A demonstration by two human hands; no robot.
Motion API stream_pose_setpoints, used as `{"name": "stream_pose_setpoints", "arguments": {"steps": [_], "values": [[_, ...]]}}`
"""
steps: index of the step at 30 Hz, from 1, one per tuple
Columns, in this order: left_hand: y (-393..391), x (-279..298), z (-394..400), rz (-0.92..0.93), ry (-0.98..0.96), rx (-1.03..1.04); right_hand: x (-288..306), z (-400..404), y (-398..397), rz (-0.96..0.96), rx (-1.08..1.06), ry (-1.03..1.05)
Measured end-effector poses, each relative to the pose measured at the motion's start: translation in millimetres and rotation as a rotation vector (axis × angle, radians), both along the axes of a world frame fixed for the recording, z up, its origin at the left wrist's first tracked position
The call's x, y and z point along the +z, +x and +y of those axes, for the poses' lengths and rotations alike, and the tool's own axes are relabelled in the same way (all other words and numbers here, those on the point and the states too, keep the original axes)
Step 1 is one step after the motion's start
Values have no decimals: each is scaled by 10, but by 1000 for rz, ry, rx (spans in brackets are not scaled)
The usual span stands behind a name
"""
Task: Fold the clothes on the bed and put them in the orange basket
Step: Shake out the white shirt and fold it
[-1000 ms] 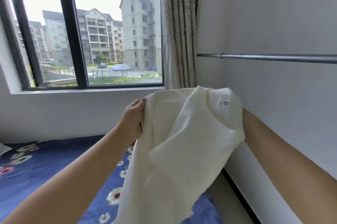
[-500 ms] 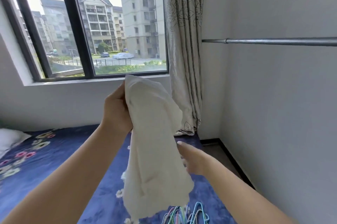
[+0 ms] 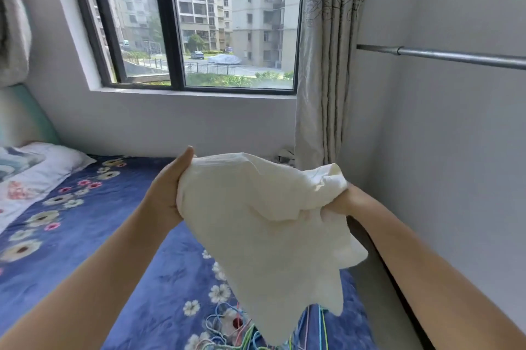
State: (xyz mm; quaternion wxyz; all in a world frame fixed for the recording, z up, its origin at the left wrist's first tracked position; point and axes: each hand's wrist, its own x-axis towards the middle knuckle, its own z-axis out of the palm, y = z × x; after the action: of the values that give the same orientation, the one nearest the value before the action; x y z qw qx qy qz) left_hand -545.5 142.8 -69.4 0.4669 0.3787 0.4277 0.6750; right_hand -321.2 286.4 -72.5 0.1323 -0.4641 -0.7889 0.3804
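Since half a second ago the right hand (image 3: 340, 204) has risen from beside the hanging cloth and taken hold of it, so the cream-white garment (image 3: 256, 224) is now stretched between both hands instead of dangling from one. Its left top edge is gripped by the left hand (image 3: 168, 193), thumb up along the fabric; its right corner is bunched in the right hand, fingers curled round the cloth. The rest sags in a loose point above the bed (image 3: 113, 250), not touching it. Beneath the garment's tip, at the near edge, lie coloured wire hangers (image 3: 242, 332) on the blue flowered cover. A pillow (image 3: 37, 173) sits at far left. Beyond are the window (image 3: 199, 22), a grey curtain (image 3: 327, 65) and, at right, a metal rail (image 3: 455, 56) along the wall.
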Motion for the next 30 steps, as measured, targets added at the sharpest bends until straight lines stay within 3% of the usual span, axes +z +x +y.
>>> {"name": "stream_pose_setpoints", "arguments": {"steps": [3,6,9,12,16,19,24,30], "values": [[7,-223,-61,125,-174,99,145,17,-95,425,34,-72],[21,-395,-177,295,-402,26,359,-106,-220,742,86,-151],[-70,-488,-270,659,-660,-204,475,-196,-435,848,135,-174],[-246,-579,-410,924,-876,-394,563,-402,-689,796,224,-220],[-689,-728,-513,932,-699,-212,610,-884,-1150,642,436,-283],[-1051,-695,-636,936,-530,-191,596,-1286,-1583,617,469,-338],[-1585,-509,-1011,1158,-470,-324,734,-1825,-2239,749,507,-431],[-2031,-540,-1185,995,-341,-613,946,-2012,-2589,978,409,-374]]}}
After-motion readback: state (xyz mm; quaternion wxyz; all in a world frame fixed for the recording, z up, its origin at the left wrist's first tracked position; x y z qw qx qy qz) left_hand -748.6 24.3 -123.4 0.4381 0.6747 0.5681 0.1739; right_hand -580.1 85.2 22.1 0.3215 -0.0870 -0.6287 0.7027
